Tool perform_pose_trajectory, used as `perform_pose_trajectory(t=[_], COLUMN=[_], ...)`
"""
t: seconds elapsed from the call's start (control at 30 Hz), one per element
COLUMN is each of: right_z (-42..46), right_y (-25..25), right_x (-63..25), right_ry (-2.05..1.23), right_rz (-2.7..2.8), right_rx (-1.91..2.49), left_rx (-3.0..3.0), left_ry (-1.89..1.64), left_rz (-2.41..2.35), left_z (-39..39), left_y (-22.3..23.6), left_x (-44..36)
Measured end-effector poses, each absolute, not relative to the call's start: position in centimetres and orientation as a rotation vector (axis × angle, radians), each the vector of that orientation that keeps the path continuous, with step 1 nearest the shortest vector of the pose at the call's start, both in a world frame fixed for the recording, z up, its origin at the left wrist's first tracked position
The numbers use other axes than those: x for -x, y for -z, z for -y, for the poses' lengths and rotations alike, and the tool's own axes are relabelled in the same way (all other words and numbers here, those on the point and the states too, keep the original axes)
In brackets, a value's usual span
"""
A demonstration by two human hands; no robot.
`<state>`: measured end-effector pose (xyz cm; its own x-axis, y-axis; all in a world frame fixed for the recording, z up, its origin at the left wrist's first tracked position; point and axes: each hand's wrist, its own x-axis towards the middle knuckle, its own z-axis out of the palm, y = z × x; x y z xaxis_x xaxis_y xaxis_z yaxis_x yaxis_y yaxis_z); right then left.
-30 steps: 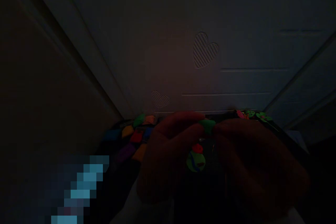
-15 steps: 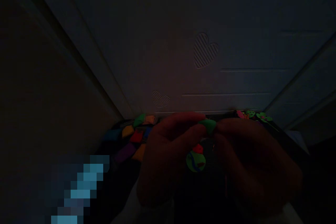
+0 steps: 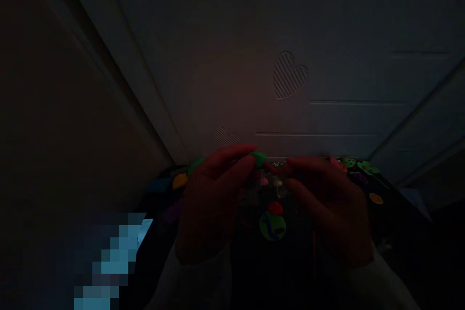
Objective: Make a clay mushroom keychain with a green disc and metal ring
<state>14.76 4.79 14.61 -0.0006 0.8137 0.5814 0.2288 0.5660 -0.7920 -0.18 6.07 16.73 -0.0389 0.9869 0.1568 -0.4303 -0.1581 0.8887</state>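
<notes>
My left hand [image 3: 212,201] pinches a small green lump of what looks like modelling clay [image 3: 259,159] between thumb and fingers. To its right, my right hand [image 3: 329,203] is apart from the lump, with a gap between thumb and forefinger. A thin reddish-brown shape shows between the lump and my right fingers; I cannot tell what it is. Below, on the dark table, lies a green disc [image 3: 267,235] with a blue strip, a dark red patch and a red piece [image 3: 275,209] at its top edge. The scene is very dim.
Coloured lumps, including blue [image 3: 158,185], yellow [image 3: 179,181] and purple [image 3: 174,212], lie left, partly behind my left hand. A small clear bag [image 3: 281,189] lies behind the disc. Green flower shapes [image 3: 367,167] and an orange oval [image 3: 376,198] lie right. A pale panel [image 3: 232,58] rises behind.
My left hand has moved left and slightly up with the green lump. My right hand has come away from the lump, and its thumb and forefinger have parted.
</notes>
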Motion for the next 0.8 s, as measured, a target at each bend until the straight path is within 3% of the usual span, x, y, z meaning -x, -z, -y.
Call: perform_pose_trajectory(t=[0.8], right_z=[-6.1], right_y=[-14.4], right_x=[-14.1], right_ry=[-1.278], right_rz=[1.211], right_rx=[0.716], left_rx=[-1.093], left_ry=[-1.494], left_rz=[-0.843], left_z=[-6.4], left_y=[-16.3], left_x=[-0.9])
